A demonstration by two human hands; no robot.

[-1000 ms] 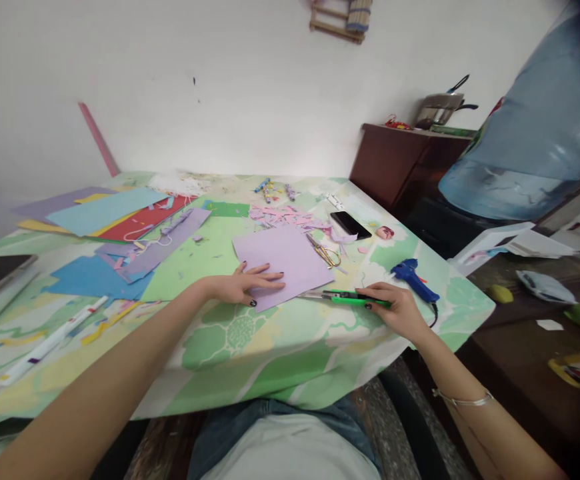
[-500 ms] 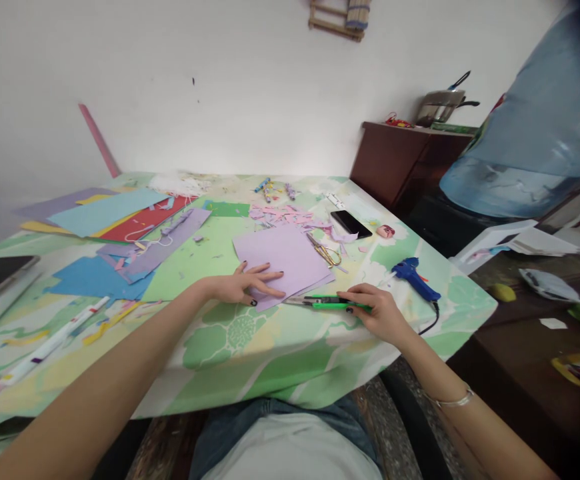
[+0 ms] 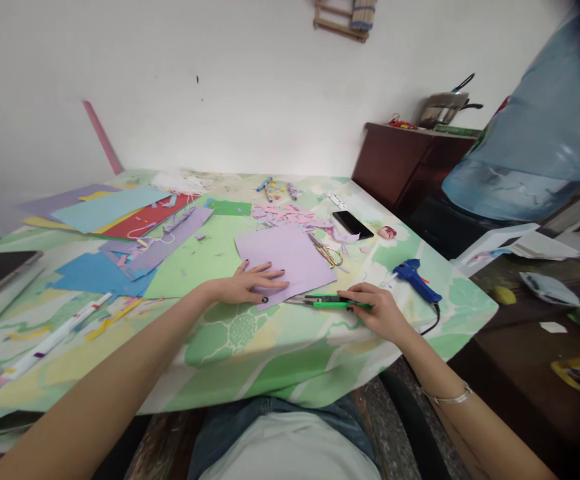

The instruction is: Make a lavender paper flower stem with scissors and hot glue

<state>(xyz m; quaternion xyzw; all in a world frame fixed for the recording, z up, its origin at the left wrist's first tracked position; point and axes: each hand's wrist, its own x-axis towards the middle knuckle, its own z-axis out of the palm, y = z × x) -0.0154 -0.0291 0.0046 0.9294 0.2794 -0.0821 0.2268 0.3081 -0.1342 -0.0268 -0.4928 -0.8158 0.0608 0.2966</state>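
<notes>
My left hand [image 3: 250, 283] lies with fingers spread on a lilac sheet of paper [image 3: 290, 252], near its lower left corner. In my right hand [image 3: 373, 308] is a green utility knife [image 3: 333, 301], gripped by the handle and lying low over the tablecloth. Its blade points left, close to the sheet's lower edge; whether it touches the paper I cannot tell. Gold-handled scissors [image 3: 327, 252] rest at the sheet's right side, beyond the knife. A blue glue gun [image 3: 419, 280] lies to the right of my right hand.
Green paper [image 3: 190, 260], blue paper [image 3: 83, 275] and a stack of coloured sheets [image 3: 110, 208] cover the left side. Pink scraps [image 3: 285, 215] and a black phone [image 3: 353, 225] lie farther back. A white marker [image 3: 57, 337] is at left. A large water bottle [image 3: 515, 173] stands beyond the table's right edge.
The lilac sheet's lower right edges, slightly apart before, now look closer together. My left fingers have slid slightly right. The knife stays in my right hand, and the view has shifted a little.
</notes>
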